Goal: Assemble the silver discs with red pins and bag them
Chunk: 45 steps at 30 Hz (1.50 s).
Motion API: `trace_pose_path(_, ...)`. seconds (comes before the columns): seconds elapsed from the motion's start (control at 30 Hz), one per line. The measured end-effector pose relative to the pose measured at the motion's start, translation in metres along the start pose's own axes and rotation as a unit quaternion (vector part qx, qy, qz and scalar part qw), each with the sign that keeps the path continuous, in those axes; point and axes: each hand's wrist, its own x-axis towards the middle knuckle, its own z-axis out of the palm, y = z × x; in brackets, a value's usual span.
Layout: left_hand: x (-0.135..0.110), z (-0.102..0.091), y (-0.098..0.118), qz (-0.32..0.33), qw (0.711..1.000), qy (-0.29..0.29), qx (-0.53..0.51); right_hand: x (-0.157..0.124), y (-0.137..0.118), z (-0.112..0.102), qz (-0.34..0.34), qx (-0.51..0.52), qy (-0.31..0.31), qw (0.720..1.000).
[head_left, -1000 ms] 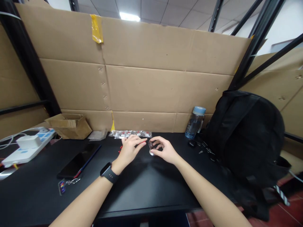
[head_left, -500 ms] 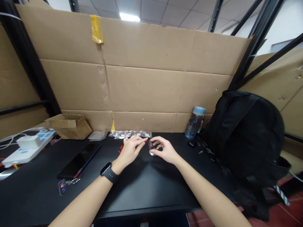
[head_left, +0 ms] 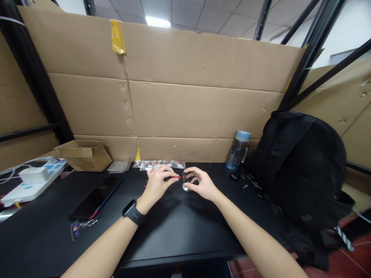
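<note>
My left hand (head_left: 160, 181) pinches a small thin red piece (head_left: 177, 177) between thumb and fingertips; its kind is too small to make out. More red bits (head_left: 146, 184) show behind that hand, partly covered by it. Just to the right, my right hand (head_left: 202, 183) is curled round a small round silver case (head_left: 186, 187) that stands on the black table, its lid raised on edge against the fingers. The red piece points at the case, with a narrow gap between them. Behind both hands lies a row of silver items in clear plastic wrappers (head_left: 180, 165), with red showing inside.
On the left are a power strip (head_left: 11, 193), an open paper bag (head_left: 94, 160), a clear plastic packet (head_left: 119, 166), a phone (head_left: 97, 197) and a keyring (head_left: 75, 230). A water bottle (head_left: 237, 152), keys (head_left: 255, 181) and a black backpack (head_left: 301, 166) stand right. Cardboard (head_left: 174, 112) walls the back.
The left fingers have closed more tightly and lowered slightly, so the red piece now points level toward the silver case. My right hand and the case have stayed in place.
</note>
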Motion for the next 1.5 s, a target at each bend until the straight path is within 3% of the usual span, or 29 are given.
trace_pose_path(0.37,-0.005,0.009,0.005,0.015,0.994,0.081,0.068,-0.002,-0.005,0.008,0.006,0.105,-0.013,0.994)
trace_pose_path(0.73,-0.006,0.006,0.014,0.036,0.996,0.05,0.062,-0.003,-0.002,0.011,0.019,0.159,-0.026,0.987)
trace_pose_path(1.5,-0.008,0.002,0.022,0.039,0.997,0.019,0.066,-0.003,-0.001,0.013,0.028,0.16,-0.031,0.986)
